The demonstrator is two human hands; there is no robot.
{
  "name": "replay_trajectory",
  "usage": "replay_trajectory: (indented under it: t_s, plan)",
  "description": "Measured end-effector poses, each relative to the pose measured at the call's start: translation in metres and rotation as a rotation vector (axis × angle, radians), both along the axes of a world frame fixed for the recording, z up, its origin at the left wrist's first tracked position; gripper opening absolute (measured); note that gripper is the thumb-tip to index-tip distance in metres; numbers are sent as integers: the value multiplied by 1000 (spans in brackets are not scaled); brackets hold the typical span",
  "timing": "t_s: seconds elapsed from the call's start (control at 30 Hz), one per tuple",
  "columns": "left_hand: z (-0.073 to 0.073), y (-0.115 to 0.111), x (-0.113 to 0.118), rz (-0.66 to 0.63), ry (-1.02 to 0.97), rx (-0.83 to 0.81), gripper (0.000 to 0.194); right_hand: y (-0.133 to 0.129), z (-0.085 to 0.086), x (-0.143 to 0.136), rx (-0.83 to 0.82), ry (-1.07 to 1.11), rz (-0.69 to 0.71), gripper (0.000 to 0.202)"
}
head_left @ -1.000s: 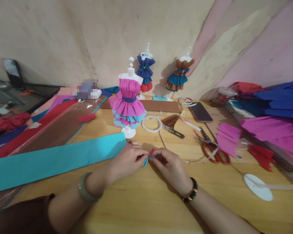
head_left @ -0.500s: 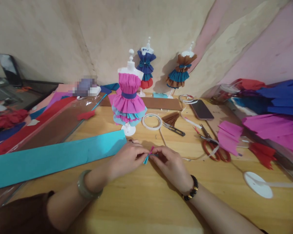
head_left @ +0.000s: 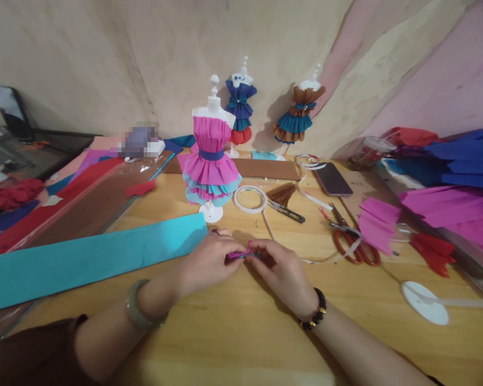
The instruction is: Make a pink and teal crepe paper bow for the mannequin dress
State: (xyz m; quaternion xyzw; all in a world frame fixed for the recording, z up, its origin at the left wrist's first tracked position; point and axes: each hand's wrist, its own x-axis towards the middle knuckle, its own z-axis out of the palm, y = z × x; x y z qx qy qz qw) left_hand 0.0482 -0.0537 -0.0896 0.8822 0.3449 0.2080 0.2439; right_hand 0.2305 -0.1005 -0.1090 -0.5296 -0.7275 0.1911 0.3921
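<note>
Between my hands is a small bow-like piece of pink and blue crepe paper [head_left: 236,255], pinched at its middle. My left hand [head_left: 211,256] closes on its left side, fingers and thumb together. On the other side my right hand [head_left: 277,268] pinches it with thumb and forefinger, hiding most of that end. Just beyond stands a small white dress form in a pink and light-blue ruffled paper dress [head_left: 212,161] with a dark blue belt. A long turquoise paper strip [head_left: 104,256] lies by my left forearm.
Behind stand dress forms in a blue dress [head_left: 241,107] and a brown-teal dress [head_left: 298,120]. A tape roll [head_left: 250,199], thread snips [head_left: 290,213], red-handled scissors [head_left: 356,246] and a phone [head_left: 333,179] lie beyond my hands. Crepe paper [head_left: 462,214] is heaped at right.
The paper piece has turned in my fingers: its pink end now points left by my left hand, where a blue end hung down before. Both hands stay nearly in place.
</note>
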Motion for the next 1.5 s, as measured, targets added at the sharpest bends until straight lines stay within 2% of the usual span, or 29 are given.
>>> replay_trajectory:
  t_s: [0.2, 0.43, 0.57, 0.73, 1.0, 1.27, 1.5]
  plan:
    - [-4, 1, -1, -10, 3, 51, 22, -2, 3, 2, -6, -20, 46, 13]
    - [-2, 0, -3, -1, 56, 168, 23, 0, 7, 3, 141, -99, 56, 41]
    - [1, -2, -2, -18, 81, 223, 20, 2, 6, 2, 134, -145, 133, 29]
    - [-1, -1, -1, -13, 90, 255, 20, 3, 4, 3, 140, -182, 121, 11]
    - [0, -1, -3, 26, 29, 207, 14, 3, 4, 6, 134, -160, 97, 8]
    - [1, 3, -7, -13, -27, 208, 4, 2, 10, 4, 89, -118, 84, 7]
    - [3, 7, -10, 16, -12, 173, 8, 2, 12, 4, 99, -118, 91, 9]
